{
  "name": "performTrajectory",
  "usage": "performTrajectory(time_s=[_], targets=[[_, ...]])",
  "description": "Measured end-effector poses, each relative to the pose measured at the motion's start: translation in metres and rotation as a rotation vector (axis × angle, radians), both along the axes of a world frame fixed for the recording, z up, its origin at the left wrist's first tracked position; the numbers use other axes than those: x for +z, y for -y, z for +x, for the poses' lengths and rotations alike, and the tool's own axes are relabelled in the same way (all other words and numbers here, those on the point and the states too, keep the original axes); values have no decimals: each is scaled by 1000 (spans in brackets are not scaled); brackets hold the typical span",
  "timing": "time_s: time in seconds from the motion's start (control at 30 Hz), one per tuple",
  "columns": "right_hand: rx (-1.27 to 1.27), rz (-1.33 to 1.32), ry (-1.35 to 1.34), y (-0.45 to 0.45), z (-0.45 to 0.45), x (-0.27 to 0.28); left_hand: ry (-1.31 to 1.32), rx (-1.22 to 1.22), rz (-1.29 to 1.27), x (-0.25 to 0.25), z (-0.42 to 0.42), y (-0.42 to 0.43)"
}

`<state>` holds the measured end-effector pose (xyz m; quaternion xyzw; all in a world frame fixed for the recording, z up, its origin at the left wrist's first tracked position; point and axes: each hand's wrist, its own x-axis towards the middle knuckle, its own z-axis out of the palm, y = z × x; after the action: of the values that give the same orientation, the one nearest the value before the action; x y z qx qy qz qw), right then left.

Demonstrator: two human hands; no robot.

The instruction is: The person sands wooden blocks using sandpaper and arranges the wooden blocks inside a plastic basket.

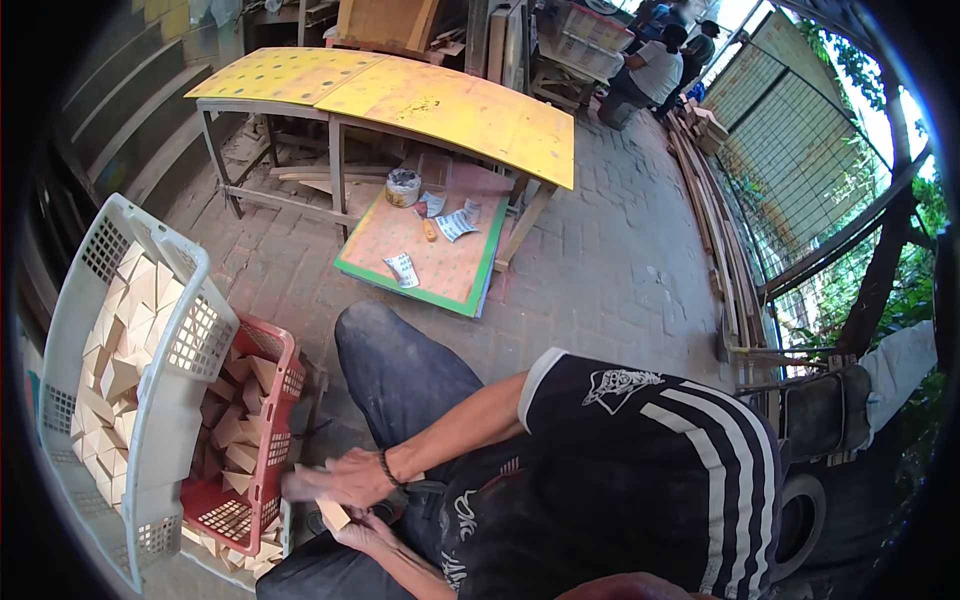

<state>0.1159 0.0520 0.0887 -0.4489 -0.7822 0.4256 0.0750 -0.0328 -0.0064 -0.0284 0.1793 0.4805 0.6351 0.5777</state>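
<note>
My left hand [368, 536] is low in the head view, its fingers closed around a small pale wooden block [333, 514]. My right hand [350, 480], with a dark bracelet at the wrist, lies just above the block. Its fingers stretch out to the left and are smeared by motion; whether they touch the block I cannot tell. A red plastic crate [283, 400] beside my hands holds several wooden blocks with slanted faces. Beyond it, a white plastic crate [160, 390] is heaped with similar pale blocks. More blocks [262, 552] lie below the red crate.
A yellow-topped table [450, 105] stands ahead. Beneath its edge, a green-rimmed board [400, 235] carries a tub [403, 187] and printed paper scraps [457, 224]. Long planks [705, 200] line the wire fence [800, 150]. People [655, 70] sit at the far back.
</note>
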Motion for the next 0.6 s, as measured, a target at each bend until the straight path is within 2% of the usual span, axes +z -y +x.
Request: performTrajectory(time_s=[0.03, 0.07, 0.1, 0.17, 0.23, 0.27, 0.3, 0.37, 0.4, 0.43, 0.5, 0.57, 0.6], targets=[[68, 40, 12, 7, 2, 8, -20, 12, 6, -2, 0, 1], [119, 130, -57, 23, -2, 0, -424, -157, 59, -84, -31, 11], [188, 166, -172, 35, 1, -12, -424, -152, 55, -82, -32, 15], [185, 204, -138, 26, 7, -13, 19, -193, 103, -58, -28, 14], [45, 94, -24, 6, 13, 3, 459, -232, 150, -25, -22, 5], [-71, -50, -47, -10, 9, -24, 698, -451, 285, -11, -18, -4], [-78, -49, -52, -6, 9, -10, 694, -459, 282, 17, -3, -12], [106, 65, 19, 4, 12, 37, 277, 303, -259, 66, 33, -17], [102, 188, -81, 21, 1, -3, 284, 312, -261, 63, 34, -14], [199, 84, -133, 29, 3, -2, 327, 236, -217, 59, 30, -10], [173, 162, -168, 20, 9, -10, 415, 76, -119, 48, 20, -5], [-11, 78, -62, -4, 12, -8, 499, -80, -19, 36, 11, 0], [-107, -84, -28, -18, 19, 16, 538, -162, 30, 32, 7, 1]])
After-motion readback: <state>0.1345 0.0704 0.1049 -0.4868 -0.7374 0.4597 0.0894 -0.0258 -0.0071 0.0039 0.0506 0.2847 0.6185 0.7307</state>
